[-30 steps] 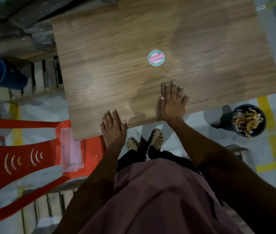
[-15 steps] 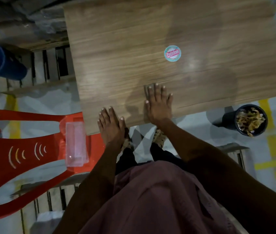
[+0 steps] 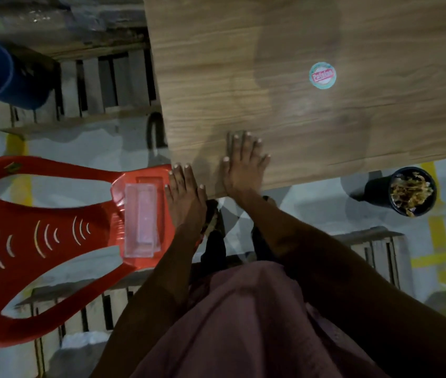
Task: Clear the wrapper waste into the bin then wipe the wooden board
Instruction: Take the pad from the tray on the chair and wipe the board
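Wooden board [image 3: 284, 110]: landmark; both hands at its near edge.
Right hand [image 3: 245, 166]: flat on the board, fingers straight.
Left hand [image 3: 185, 195]: flat, fingers straight, at the board's near left corner.
Bin [image 3: 410, 190]: black, on the floor right of the board, wrapper waste [image 3: 410, 190] inside.
Sticker [image 3: 323, 75]: round, on the board beyond the right hand.

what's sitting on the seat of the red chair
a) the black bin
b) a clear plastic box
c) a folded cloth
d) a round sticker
b: a clear plastic box lies on the red chair seat beside the left hand; the black bin stands on the floor to the right, and the round sticker is on the wooden board.
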Demonstrator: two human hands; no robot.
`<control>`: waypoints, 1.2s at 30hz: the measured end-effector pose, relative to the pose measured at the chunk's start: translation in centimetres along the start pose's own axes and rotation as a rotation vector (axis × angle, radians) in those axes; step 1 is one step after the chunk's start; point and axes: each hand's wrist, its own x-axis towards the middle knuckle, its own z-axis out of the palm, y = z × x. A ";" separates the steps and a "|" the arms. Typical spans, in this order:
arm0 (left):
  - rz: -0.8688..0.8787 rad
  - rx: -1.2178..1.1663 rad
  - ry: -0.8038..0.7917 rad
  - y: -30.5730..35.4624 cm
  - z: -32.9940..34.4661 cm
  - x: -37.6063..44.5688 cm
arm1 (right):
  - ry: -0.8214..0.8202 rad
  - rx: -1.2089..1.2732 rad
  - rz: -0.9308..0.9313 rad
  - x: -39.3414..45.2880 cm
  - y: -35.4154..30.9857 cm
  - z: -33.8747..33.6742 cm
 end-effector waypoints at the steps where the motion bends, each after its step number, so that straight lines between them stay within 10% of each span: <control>1: -0.012 -0.022 -0.011 -0.5 -0.1 -0.1 | -0.029 -0.004 -0.053 -0.5 -1.4 0.6; 12: -0.020 -0.131 -0.081 -5.1 -1.5 -1.3 | 0.050 0.045 0.186 1.4 -3.2 0.4; 17: -0.071 -0.186 -0.125 -5.1 -1.5 -2.3 | -0.071 -0.083 -0.219 -1.0 -7.6 2.7; 26: -0.068 -0.121 -0.177 -6.0 -1.9 -2.4 | -0.055 -0.002 -0.091 -2.0 -9.0 3.5; 31: -0.024 -0.125 -0.186 -6.4 -2.4 -2.7 | -0.121 -0.115 -0.496 -2.1 -8.2 3.1; 36: -0.017 -0.139 -0.196 -7.6 -1.8 -2.2 | -0.095 -0.092 -0.396 -4.0 -6.9 3.8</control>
